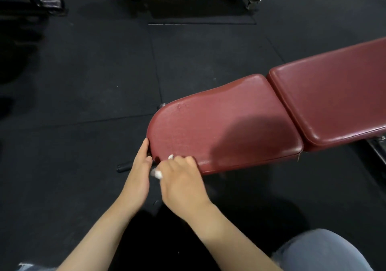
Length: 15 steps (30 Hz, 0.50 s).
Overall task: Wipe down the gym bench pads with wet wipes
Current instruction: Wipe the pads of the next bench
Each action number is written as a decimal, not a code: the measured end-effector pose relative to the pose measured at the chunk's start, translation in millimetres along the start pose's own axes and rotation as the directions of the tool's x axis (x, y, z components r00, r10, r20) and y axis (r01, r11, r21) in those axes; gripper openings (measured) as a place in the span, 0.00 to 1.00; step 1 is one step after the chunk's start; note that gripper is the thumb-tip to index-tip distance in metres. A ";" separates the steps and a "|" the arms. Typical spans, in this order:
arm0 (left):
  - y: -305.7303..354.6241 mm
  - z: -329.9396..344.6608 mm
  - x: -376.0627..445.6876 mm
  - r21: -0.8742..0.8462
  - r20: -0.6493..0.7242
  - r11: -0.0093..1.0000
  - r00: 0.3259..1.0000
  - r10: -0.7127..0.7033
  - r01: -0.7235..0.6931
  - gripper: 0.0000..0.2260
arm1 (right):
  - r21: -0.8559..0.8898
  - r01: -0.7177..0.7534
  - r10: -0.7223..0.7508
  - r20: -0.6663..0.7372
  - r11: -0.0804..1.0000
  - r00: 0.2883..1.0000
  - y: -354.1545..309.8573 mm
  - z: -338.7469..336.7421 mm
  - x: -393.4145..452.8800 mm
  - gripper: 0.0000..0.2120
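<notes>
Where the dark red, rounded vinyl seat pad [219, 128] narrows to its curved end, your two hands meet at its near corner. Your left hand [136, 178] lies with straight fingers along the pad's end edge, fingertips touching the rim, holding nothing. Your right hand [180, 178] curls around a crumpled white wet wipe [157, 173], pressing it against the pad's front edge; white bits of it poke out above the knuckles and beside the thumb. The seat pad's top looks worn and grainy, with pale scuffs near the curved end, a glossy patch toward its far side, and a soft shadow in the middle. Just beyond the seat pad, across a thin gap, sits the longer dark red rectangular back pad [334, 95], shinier and smooth. Below the seat pad's end, a short black metal bar [123, 167] rests on the black rubber floor [83, 72].
</notes>
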<state>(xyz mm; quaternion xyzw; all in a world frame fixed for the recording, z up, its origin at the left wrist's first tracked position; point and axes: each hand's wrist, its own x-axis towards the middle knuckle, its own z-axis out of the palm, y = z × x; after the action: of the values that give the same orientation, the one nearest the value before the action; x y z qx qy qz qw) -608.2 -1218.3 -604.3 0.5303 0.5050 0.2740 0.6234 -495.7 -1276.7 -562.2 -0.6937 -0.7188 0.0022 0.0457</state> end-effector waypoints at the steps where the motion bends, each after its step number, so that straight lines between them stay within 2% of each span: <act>1: 0.1 0.5 -0.6 0.014 0.010 1.000 1.000 0.013 -0.014 0.23 | 0.005 0.036 -0.036 0.019 0.999 0.999 2.6 -1.2 -0.4 0.16; 3: -0.5 -3.4 0.9 0.043 0.045 0.999 0.999 0.027 -0.029 0.26 | -0.021 -0.006 0.005 -0.018 1.000 1.000 36.1 -15.1 -7.9 0.13; 5: -2.0 -8.9 2.3 0.072 0.082 0.997 0.996 0.033 -0.039 0.29 | 0.023 -0.171 0.172 -0.173 0.985 0.970 89.4 -30.1 -27.3 0.10; 8: -3.5 -10.7 2.1 0.075 0.092 0.996 0.995 0.044 -0.051 0.28 | 0.053 -0.480 0.448 -0.462 0.876 0.766 172.7 -47.7 -68.6 0.03; 11: -2.6 -5.9 2.7 0.059 0.080 0.997 0.996 0.038 -0.043 0.23 | 0.180 -0.662 0.637 -0.533 0.728 0.556 201.3 -47.9 -86.8 0.07; 12: -1.4 -4.4 2.4 0.061 0.078 0.997 0.996 0.041 -0.046 0.23 | 0.213 -0.667 0.653 -0.544 0.714 0.526 195.9 -44.5 -84.5 0.07; 13: -0.9 -3.0 2.1 0.065 0.072 0.996 0.996 0.049 -0.054 0.23 | 0.215 -0.641 0.633 -0.553 0.737 0.542 182.9 -40.1 -78.7 0.06; 15: -1.0 -1.5 2.2 0.068 0.056 0.996 0.997 0.053 -0.057 0.22 | 0.174 -0.521 0.525 -0.533 0.836 0.664 141.9 -26.1 -65.2 0.07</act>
<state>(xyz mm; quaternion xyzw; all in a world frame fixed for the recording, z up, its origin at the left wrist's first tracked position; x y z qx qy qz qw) -609.1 -1216.0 -605.9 0.5725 0.4823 0.2589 0.6104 -350.2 -1338.0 -549.8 -0.8392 -0.4434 -0.1860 0.2542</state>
